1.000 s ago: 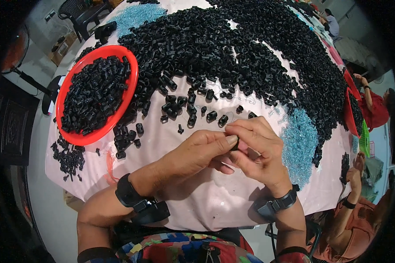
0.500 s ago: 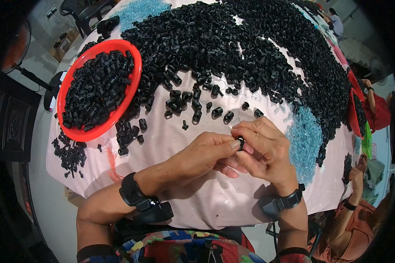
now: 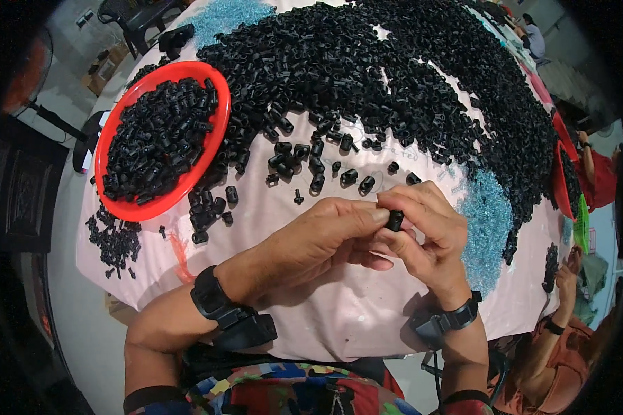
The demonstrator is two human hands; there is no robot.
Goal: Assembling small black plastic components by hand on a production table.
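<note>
Both hands, left hand (image 3: 325,235) and right hand (image 3: 426,232), pinch one small black cylinder (image 3: 394,220) together, right of the red tray (image 3: 218,131).

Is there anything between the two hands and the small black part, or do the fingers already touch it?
Nothing visible stands between them. The small black part is pinched directly between the fingertips of the left hand and the right hand, above the pink table cover.

Black plastic piece (image 3: 394,220) between both hands' fingers (image 3: 375,216)
</note>
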